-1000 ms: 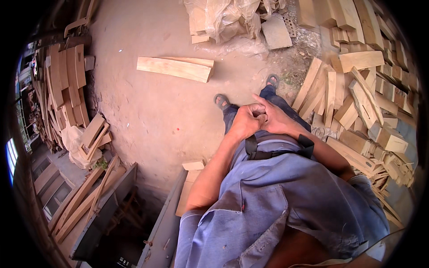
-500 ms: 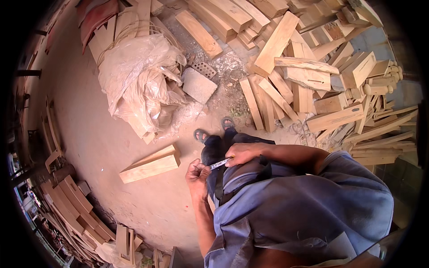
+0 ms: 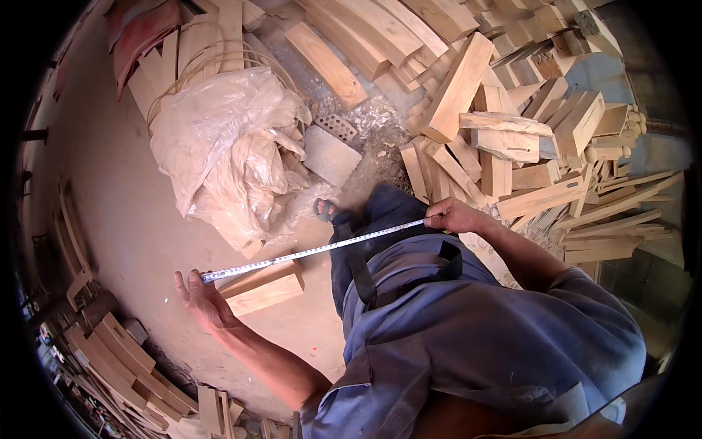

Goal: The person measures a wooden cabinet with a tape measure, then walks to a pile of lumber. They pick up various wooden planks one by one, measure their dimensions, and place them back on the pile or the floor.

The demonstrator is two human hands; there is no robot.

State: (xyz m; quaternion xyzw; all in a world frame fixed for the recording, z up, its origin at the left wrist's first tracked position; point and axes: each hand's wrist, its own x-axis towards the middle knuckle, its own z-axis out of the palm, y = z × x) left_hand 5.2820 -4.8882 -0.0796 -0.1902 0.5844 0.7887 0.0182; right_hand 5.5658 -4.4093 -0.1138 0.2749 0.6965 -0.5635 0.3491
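A white tape measure [image 3: 322, 249] is stretched between my two hands, its blade running from lower left to upper right across the front of my legs. The far left end of the blade is pinched in my left hand [image 3: 202, 294], held out over the floor. My right hand [image 3: 447, 216] is closed at the other end, by my right thigh; the tape's case is mostly hidden there. Beneath the blade, near my left hand, wooden blocks [image 3: 265, 294] lie on the floor.
Crumpled clear plastic sheeting [image 3: 227, 139] covers boards ahead on the left. Beside it sit a concrete slab [image 3: 330, 155] and a perforated brick [image 3: 336, 127]. Cut timber [image 3: 461, 88] is heaped at the front right. More boards [image 3: 110, 358] are stacked at the left.
My hands have moved widely apart, the left one outward to the left and the right one to the right. A long length of tape blade now shows between them.
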